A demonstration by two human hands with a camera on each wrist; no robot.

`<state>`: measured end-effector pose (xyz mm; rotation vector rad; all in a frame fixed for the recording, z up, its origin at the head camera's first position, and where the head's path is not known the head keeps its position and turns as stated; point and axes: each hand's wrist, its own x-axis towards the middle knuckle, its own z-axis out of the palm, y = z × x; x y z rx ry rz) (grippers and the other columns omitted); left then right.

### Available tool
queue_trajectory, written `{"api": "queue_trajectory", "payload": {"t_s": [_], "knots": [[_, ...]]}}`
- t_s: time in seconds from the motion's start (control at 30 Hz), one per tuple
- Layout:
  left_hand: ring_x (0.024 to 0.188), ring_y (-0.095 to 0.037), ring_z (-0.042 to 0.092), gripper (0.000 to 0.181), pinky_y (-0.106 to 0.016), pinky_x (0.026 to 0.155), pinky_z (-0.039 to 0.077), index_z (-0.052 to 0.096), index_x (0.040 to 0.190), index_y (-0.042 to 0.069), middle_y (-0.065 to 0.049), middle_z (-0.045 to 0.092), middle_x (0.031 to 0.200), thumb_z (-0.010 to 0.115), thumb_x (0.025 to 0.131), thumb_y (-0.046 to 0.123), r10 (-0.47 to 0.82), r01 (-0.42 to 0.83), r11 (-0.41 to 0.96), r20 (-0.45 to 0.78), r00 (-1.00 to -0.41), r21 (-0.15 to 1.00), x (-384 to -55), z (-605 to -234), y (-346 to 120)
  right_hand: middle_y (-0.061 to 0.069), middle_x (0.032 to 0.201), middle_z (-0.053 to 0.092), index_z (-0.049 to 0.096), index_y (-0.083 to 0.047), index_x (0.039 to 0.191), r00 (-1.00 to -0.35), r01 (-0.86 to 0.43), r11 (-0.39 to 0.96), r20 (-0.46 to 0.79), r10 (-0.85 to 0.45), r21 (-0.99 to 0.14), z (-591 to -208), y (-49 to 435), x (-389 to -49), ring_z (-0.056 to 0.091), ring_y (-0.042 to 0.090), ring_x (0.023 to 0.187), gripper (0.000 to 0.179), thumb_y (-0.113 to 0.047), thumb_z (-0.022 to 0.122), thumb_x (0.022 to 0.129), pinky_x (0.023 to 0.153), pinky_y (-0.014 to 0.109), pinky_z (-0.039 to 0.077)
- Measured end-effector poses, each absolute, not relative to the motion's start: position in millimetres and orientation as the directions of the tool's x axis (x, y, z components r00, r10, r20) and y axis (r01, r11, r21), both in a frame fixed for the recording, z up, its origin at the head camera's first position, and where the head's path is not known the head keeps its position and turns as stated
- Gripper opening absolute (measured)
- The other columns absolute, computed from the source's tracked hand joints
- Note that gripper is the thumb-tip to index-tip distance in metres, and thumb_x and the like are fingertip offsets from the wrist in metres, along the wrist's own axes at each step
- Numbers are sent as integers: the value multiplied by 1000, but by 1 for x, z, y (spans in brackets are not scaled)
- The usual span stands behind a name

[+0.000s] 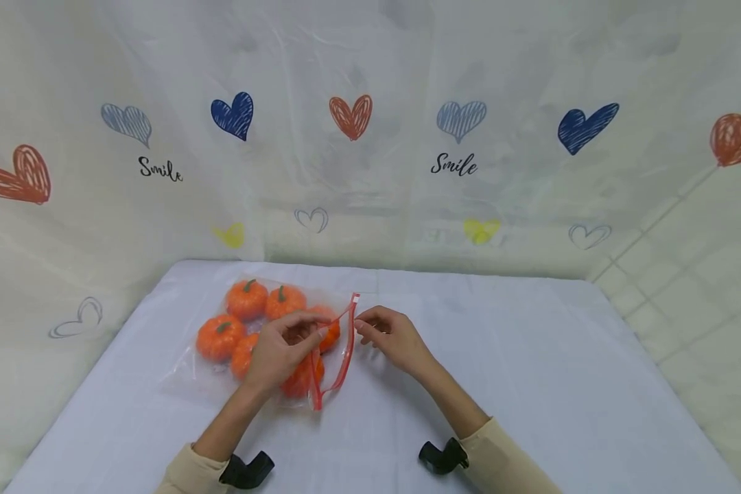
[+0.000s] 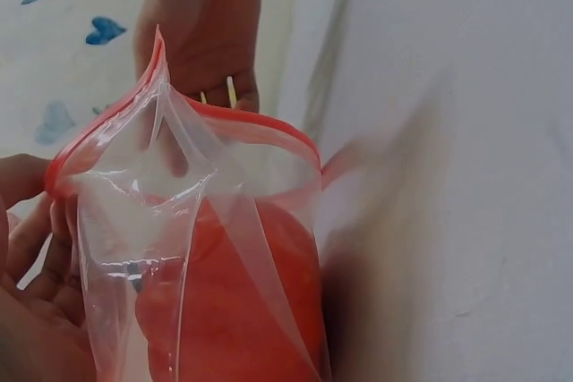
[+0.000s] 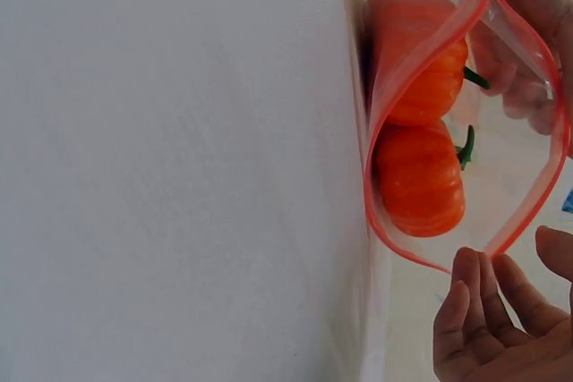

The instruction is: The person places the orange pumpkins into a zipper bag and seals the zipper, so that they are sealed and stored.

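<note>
A clear zip bag (image 1: 185,370) with a red zip edge lies on the table, holding several small orange pumpkins (image 1: 220,337) with green stems. Its mouth gapes toward the right, and two pumpkins (image 3: 419,181) show through it in the right wrist view. My left hand (image 1: 280,350) reaches over the bag and pinches the upper side of the red edge (image 2: 260,127) between thumb and fingers. On the other side of the mouth, my right hand (image 1: 395,336) has loosely bent fingers, its fingertips (image 3: 466,261) right at the red edge. Part of the pumpkins is hidden under my left hand.
A white cloth covers the table (image 1: 506,370). Behind it hangs a pale curtain (image 1: 395,55) printed with hearts and the word Smile. Black wrist devices (image 1: 247,471) sit by both beige sleeves (image 1: 506,456).
</note>
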<state>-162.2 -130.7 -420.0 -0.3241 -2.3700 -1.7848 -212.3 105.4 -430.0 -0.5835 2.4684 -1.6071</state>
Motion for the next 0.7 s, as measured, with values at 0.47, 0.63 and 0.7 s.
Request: {"api": "queue_trajectory", "payload": {"t_s": [0.47, 0.63, 0.7], "knots": [[92, -28, 65, 25, -26, 74, 56, 76, 120, 15, -14, 74, 112, 70, 101, 30, 138, 253, 274, 222, -965, 928, -173, -409, -138, 19, 111, 74, 71, -8, 120, -931, -214, 367, 76, -356, -905, -431, 101, -221, 72, 38, 93, 24, -24, 67, 102, 76, 38, 61], [98, -28, 68, 28, -34, 82, 59, 76, 121, 19, -12, 73, 119, 70, 100, 37, 146, 198, 312, 159, -976, 929, -182, -401, -140, 19, 111, 74, 70, -10, 120, -941, -196, 363, 70, -332, -911, -430, 99, -224, 73, 38, 94, 24, -25, 68, 102, 79, 47, 62], [99, -26, 68, 27, -36, 84, 58, 76, 122, 20, -10, 72, 120, 69, 101, 37, 161, 188, 339, 140, -977, 922, -186, -395, -142, 19, 111, 74, 70, -9, 121, -942, -192, 355, 71, -327, -915, -430, 98, -224, 73, 39, 94, 24, -25, 67, 102, 79, 50, 62]]}}
